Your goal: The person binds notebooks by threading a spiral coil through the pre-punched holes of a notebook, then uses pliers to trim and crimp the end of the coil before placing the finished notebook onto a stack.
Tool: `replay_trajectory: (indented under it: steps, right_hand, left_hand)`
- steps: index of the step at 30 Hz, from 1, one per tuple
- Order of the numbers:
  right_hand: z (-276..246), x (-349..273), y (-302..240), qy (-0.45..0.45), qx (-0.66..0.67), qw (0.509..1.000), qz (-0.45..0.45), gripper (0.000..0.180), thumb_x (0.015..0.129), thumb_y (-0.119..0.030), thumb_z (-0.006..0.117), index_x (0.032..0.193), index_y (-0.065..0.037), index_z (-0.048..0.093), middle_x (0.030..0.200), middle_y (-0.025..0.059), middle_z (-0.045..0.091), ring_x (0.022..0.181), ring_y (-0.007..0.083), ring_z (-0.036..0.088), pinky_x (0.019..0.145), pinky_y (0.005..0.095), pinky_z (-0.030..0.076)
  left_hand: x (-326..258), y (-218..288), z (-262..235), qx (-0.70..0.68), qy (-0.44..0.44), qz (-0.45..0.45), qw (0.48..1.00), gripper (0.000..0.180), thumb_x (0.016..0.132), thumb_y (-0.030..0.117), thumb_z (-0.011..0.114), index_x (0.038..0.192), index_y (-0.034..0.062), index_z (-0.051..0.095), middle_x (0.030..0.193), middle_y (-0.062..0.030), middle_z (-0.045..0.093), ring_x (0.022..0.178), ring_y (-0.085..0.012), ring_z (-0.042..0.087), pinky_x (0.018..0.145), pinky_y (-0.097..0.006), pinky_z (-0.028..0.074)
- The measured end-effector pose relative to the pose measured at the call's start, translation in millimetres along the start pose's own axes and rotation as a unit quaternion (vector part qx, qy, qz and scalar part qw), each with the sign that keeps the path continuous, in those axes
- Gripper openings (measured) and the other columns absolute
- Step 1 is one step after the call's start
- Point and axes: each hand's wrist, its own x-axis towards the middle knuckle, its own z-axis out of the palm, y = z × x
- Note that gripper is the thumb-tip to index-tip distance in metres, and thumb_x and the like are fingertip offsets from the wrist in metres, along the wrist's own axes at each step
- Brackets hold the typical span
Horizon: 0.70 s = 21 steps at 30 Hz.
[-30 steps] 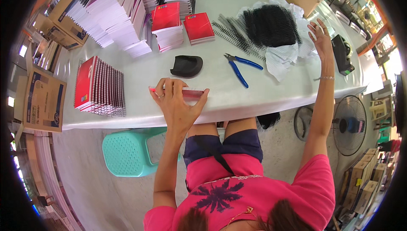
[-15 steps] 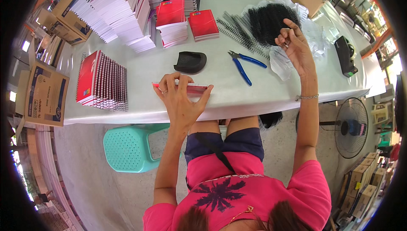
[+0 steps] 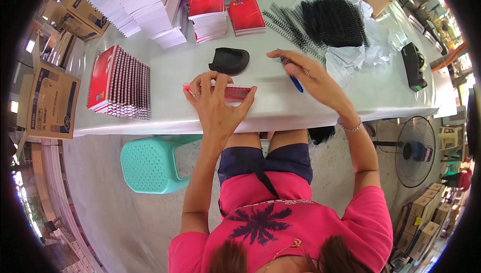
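My left hand (image 3: pixel 213 97) grips a thin red notebook (image 3: pixel 238 92) on edge near the table's front, fingers over its far side and thumb at its right end. Over a pair of blue-handled cutters (image 3: pixel 298 85) is my right hand (image 3: pixel 318 80), fingers pointing left. It hides much of the cutters, and motion blur keeps me from telling whether its fingers hold anything. Beyond the notebook lies a black curved, hollow piece (image 3: pixel 229 61). A pile of black spiral coils (image 3: pixel 334 21) rests on crumpled wrapping farther back, with loose coils (image 3: pixel 290 28) at its left.
Spiral-bound red notebooks (image 3: pixel 120 82) are stacked on the left. Other red notebooks (image 3: pixel 207 17) and tall white-paged stacks (image 3: pixel 135 7) stand farther back. A black tape dispenser (image 3: pixel 414 66) sits at the right. Cardboard boxes (image 3: pixel 52 100), a green stool (image 3: pixel 150 165) and a fan (image 3: pixel 415 144) surround the table.
My right hand has moved from beside the coil pile toward me and left, over the cutters. The left hand still grips the notebook. The whole view has shifted slightly.
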Motion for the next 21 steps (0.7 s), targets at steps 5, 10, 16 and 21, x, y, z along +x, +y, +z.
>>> replay_trajectory:
  steps: [5,10,16,21]
  right_hand:
    - [24,-2,-21,-0.039,-0.003,0.992,0.121,0.023,0.097,-0.015,0.058,0.118,-0.006,0.057,0.089,0.0112,0.060,0.077,0.0224,0.053,0.074,0.0331,0.044]
    - [37,-2,-13,-0.038,-0.033,0.998,0.036,0.018,0.095,-0.013,0.058,0.109,-0.002,0.054,0.089,0.0205,0.066,0.078,0.0392,0.060,0.072,0.0415,0.046]
    - [44,0,-18,-0.016,0.011,1.000,0.014,0.015,0.095,-0.011,0.057,0.105,0.001,0.057,0.094,0.0191,0.067,0.084,0.0393,0.062,0.075,0.0418,0.047]
    - [45,2,-14,0.006,-0.023,0.999,-0.040,0.014,0.097,-0.010,0.054,0.102,0.001,0.059,0.096,0.0166,0.067,0.090,0.0375,0.062,0.077,0.0417,0.047]
  left_hand:
    - [-1,-3,4,-0.003,0.003,-0.015,1.000,0.044,0.068,0.044,0.082,0.091,0.0125,0.063,0.107,-0.0043,0.052,0.109,-0.0302,0.044,0.099,-0.062,0.027]
    - [-1,-4,7,-0.011,-0.001,-0.015,1.000,0.044,0.066,0.043,0.082,0.091,0.0128,0.063,0.104,-0.0032,0.053,0.109,-0.0299,0.044,0.100,-0.061,0.026]
    - [-1,-5,6,-0.005,-0.013,-0.019,1.000,0.043,0.065,0.041,0.082,0.092,0.0131,0.063,0.103,-0.0029,0.053,0.110,-0.0293,0.043,0.099,-0.061,0.026]
    - [0,-5,5,0.003,-0.027,-0.017,0.999,0.045,0.068,0.044,0.082,0.094,0.0131,0.062,0.103,-0.0025,0.053,0.109,-0.0289,0.044,0.099,-0.061,0.027]
